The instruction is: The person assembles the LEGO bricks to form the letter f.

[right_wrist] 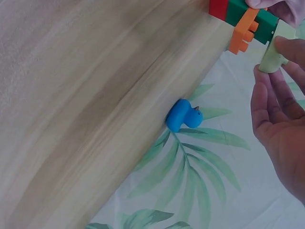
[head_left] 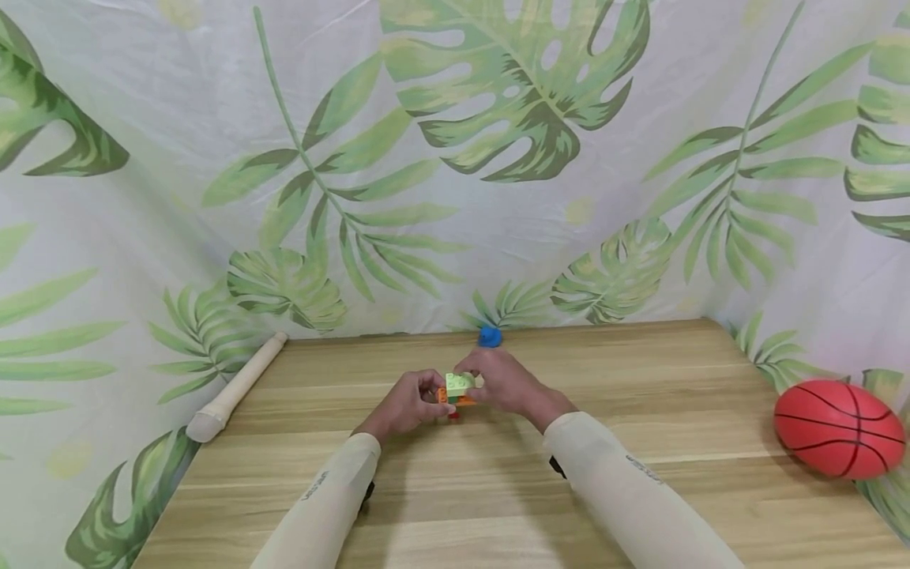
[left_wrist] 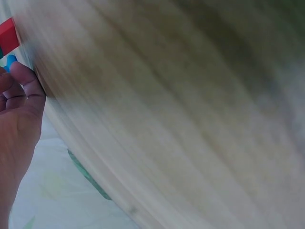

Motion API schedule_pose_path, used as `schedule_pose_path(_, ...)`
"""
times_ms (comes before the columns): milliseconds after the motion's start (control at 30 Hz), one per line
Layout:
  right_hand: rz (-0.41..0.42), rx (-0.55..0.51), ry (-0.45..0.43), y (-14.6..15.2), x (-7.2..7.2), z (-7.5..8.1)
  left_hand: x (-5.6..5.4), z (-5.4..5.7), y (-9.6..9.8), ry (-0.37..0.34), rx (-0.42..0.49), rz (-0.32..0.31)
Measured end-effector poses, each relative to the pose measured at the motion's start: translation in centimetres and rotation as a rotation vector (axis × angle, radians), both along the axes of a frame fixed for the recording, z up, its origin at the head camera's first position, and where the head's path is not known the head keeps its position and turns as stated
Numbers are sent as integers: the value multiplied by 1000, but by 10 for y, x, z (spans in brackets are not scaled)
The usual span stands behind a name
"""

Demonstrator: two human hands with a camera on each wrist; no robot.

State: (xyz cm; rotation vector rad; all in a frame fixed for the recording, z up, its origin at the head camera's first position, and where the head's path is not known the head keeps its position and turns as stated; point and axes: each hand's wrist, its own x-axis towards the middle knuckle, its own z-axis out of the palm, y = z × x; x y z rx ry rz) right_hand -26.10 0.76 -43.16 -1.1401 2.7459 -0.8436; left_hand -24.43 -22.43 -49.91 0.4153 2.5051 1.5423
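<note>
Above the middle of the tabletop, my left hand [head_left: 404, 405] grips a small stack of toy building bricks. In the right wrist view the stack shows a red brick [right_wrist: 218, 8], a green brick [right_wrist: 262, 27] and an orange brick [right_wrist: 242, 31] that sticks out sideways. At the stack's end sits a light green brick [right_wrist: 272, 56], pinched between the thumb and fingers of my right hand [head_left: 508, 383]. It touches the green brick; whether it is pressed fully on, I cannot tell. The left wrist view catches only the red brick [left_wrist: 8, 37] and part of the left hand [left_wrist: 21, 109].
Just behind my right hand, a blue toy duck [head_left: 490, 337] stands near the back edge of the wooden table [head_left: 640, 490]. A cream rod with a rounded end [head_left: 245, 381] lies along the left edge. A red basketball [head_left: 839, 429] rests at the right edge.
</note>
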Motion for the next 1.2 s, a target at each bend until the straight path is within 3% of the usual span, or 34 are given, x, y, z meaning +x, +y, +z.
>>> schedule_pose_path(600, -21, -44, -33, -1, 0, -3, 1, 1, -1, 18, -23, 4)
schedule_pose_path(767, -61, -145, -118, 4, 1, -11, 1, 3, 1, 22, -33, 17)
schedule_pose_path(1000, -186, -245, -262, 12, 3, -31, 2, 5, 4, 25, -92, 50)
schedule_pose_path(1200, -211, -259, -282, 11, 5, -41, 5, 7, 7, 30, -130, 114)
